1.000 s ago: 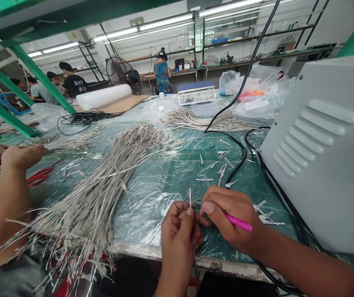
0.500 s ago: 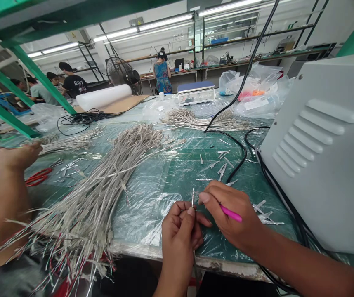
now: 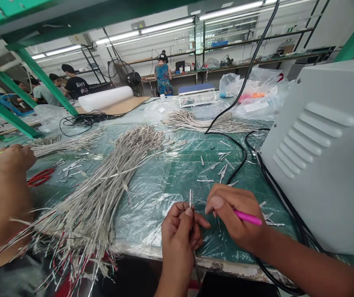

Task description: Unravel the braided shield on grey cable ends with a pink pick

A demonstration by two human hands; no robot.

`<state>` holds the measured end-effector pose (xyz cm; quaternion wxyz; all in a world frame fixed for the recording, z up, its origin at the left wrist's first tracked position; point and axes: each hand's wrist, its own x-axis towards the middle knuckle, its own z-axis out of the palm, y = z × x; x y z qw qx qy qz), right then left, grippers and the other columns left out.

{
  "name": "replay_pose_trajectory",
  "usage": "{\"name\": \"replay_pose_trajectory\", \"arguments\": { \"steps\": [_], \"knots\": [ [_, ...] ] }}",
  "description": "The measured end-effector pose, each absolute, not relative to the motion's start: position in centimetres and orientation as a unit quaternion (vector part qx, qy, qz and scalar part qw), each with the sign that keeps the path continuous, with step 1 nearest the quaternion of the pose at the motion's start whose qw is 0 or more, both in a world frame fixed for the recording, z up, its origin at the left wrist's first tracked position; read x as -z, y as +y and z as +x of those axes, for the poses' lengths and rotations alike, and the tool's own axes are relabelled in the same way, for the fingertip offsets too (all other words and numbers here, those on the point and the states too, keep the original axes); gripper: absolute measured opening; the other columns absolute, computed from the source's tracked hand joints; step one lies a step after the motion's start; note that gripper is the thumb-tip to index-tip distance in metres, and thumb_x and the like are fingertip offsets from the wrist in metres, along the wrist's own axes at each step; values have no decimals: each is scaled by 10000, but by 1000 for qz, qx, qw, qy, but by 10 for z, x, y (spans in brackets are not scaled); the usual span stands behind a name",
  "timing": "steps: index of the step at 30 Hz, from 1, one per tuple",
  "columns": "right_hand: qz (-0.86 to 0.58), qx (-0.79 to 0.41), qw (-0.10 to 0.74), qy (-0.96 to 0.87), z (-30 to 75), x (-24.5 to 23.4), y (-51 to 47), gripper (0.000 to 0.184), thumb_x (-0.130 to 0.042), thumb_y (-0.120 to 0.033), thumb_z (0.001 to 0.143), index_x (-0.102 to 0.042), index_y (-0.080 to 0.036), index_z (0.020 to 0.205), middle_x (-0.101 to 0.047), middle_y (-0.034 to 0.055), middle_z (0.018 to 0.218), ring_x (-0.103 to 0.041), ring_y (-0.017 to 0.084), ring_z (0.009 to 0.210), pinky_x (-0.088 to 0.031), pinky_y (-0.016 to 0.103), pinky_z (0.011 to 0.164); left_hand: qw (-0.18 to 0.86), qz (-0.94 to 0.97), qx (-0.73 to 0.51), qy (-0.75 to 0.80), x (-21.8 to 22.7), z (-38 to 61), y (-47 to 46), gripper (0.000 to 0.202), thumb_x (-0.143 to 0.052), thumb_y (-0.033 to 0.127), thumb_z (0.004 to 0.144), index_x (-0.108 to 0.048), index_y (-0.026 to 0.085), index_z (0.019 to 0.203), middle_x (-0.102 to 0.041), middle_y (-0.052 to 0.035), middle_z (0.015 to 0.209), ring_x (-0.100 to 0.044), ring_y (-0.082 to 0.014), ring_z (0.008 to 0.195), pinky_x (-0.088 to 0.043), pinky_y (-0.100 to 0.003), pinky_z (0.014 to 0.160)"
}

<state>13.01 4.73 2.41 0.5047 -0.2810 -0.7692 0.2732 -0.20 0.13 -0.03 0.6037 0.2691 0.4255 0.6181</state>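
Left hand [image 3: 177,233] pinches 1 cable [image 3: 191,199]; right hand [image 3: 239,206] grips pink tool [image 3: 248,218].

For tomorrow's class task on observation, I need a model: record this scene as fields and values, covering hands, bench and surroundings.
Left hand: holds a thin cable, shiny end pointing up
Right hand: holds a pink-handled tool
Bench: cable bundle at left; shiny scraps beyond the hands
Far left: co-worker's hand; red-handled tool
Far right: pale box with vent slots
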Motion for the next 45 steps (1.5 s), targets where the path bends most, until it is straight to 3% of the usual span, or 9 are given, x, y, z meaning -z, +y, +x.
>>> {"name": "replay_pose_trajectory", "arguments": {
  "steps": [6, 33, 41, 45],
  "knots": [
    [-263, -308, 486, -774, 128, -24, 48, 378, -415, -229, 993, -572, -170, 654, -534, -2, 591, -520, 111, 559, -399, 257, 560, 607, 263, -621, 421, 1, -2, 2, 157, -611, 294, 859, -527, 167, 819, -618, 4, 548, -215, -16, 344, -196, -144, 367],
    [-270, -325, 467, -777, 128, -23, 48, 359, -408, -233, 996, -600, -169, 699, -553, 9, 589, -531, 132, 588, -425, 277, 586, 601, 274, -618, 426, 2, -1, 2, 168, -606, 306, 874, -537, 163, 819, -628, -5, 596, -221, -17, 359, -184, -153, 372],
    [-299, -337, 465, -762, 127, -24, 48, 363, -433, -256, 987, -651, -149, 718, -577, 26, 636, -514, 122, 562, -429, 276, 557, 587, 291, -609, 447, 1, 4, 2, 207, -669, 320, 843, -558, 158, 778, -352, 113, 462, -220, -20, 364, -181, -141, 376],
    [-293, -353, 508, -729, 130, -23, 50, 263, -502, -263, 971, -690, -175, 810, -641, 33, 748, -562, 125, 615, -470, 267, 582, 582, 317, -584, 468, -4, 4, 3, 175, -613, 332, 888, -539, 178, 853, -476, 83, 527, -296, -29, 366, -241, -142, 366]
  ]
}}
